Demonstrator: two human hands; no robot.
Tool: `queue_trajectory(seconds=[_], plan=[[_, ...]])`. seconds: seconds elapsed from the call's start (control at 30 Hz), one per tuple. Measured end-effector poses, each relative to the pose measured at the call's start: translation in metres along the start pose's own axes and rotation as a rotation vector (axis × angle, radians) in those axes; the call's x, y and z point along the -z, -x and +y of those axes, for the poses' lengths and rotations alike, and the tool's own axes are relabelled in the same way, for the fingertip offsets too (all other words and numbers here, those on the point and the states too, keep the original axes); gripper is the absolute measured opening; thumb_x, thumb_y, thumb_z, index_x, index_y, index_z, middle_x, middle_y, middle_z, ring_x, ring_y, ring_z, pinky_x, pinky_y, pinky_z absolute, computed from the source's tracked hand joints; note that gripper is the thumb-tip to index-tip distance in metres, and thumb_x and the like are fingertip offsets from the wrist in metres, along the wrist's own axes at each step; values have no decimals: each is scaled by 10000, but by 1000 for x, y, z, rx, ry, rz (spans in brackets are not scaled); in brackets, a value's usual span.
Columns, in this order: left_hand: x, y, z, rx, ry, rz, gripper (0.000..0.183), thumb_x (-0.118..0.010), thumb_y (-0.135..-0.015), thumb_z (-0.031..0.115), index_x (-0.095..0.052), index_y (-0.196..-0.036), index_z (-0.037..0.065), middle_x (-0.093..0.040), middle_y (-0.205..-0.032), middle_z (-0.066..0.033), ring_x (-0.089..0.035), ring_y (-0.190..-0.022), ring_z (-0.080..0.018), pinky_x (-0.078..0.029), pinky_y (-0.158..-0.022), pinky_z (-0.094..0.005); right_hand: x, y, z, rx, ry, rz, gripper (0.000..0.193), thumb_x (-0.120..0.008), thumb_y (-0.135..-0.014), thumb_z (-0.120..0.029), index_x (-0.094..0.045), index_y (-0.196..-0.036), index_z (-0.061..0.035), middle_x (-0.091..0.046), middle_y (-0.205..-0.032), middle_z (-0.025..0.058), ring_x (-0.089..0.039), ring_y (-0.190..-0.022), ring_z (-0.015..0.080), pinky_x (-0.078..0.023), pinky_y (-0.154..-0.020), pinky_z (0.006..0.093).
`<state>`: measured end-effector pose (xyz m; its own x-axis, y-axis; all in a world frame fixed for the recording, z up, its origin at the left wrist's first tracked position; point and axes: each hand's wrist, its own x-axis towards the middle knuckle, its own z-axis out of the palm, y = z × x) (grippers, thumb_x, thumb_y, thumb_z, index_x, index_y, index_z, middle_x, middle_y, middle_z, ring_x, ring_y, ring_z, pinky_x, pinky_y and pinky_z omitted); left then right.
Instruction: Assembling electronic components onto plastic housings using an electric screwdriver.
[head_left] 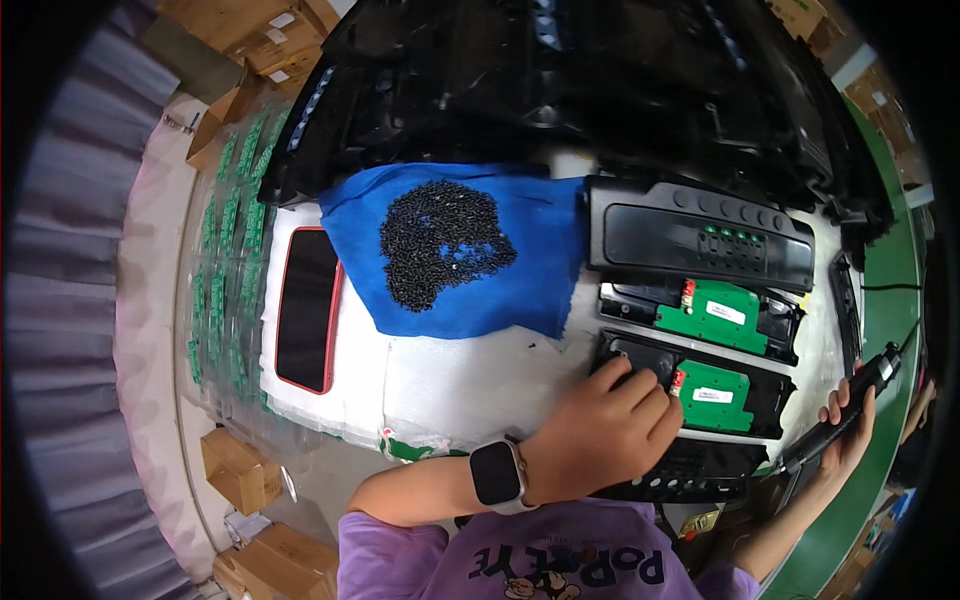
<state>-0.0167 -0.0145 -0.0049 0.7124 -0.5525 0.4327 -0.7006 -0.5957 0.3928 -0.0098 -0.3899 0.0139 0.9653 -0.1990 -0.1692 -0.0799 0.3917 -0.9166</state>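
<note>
My left hand (610,430), with a smartwatch (497,474) on its wrist, rests over the left end of a black plastic housing (768,405). Its fingers are curled and pinched together at the housing's upper left corner; whatever they hold is too small or hidden to make out. A green circuit board (722,382) with a red connector sits in this housing. Off to the right, my right hand (850,425) is wrapped around a black electric screwdriver (838,420), tilted with its tip down toward the housing's right end. Small black screws (425,250) lie heaped on a blue cloth (545,270).
A second housing with a green board (725,315) and a panel with a dark window (700,235) lie beyond. Another black panel (700,470) is nearest me. Stacked black parts (560,90) fill the back. At left are a red-edged phone (308,310) and clear trays of boards (225,270).
</note>
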Motion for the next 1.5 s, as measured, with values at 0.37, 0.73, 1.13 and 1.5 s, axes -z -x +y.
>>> queue_trajectory(seconds=[0.37,0.73,1.13,1.5], plan=[[2,4,1,19,-13,-14,245,-510,-769,171,-589,-895,-23,-592,-848,-130,-565,-882,-242,-457,-738,-368,-20,-14,31,-31,195,-132,573,-461,-925,-263,-225,-1350,41,-448,-841,64,-458,-614,80,-433,-545,174],[2,4,4,94,38,8,198,-544,-760,148,-599,-875,-4,-595,-847,-103,-567,-897,-225,-444,-728,-342,-42,-16,41,51,293,164,472,-552,-864,-215,-426,-1235,49,-494,-773,74,-444,-546,89,-357,-478,179],[11,-9,-6,292,250,-63,516,-763,-608,130,-537,-1058,19,-609,-900,-115,-571,-827,-290,-460,-708,-367,-43,-32,31,109,900,213,292,-661,-799,-296,-590,-858,-19,-569,-617,12,-504,-462,77,-372,-438,218],[8,-23,-8,250,255,-96,536,-766,-548,71,-547,-1030,-11,-591,-796,-105,-551,-753,-271,-442,-634,-349,-90,24,-5,778,1150,428,192,-648,-799,-208,-671,-909,-52,-659,-773,47,-642,-732,148,-475,-631,292]])
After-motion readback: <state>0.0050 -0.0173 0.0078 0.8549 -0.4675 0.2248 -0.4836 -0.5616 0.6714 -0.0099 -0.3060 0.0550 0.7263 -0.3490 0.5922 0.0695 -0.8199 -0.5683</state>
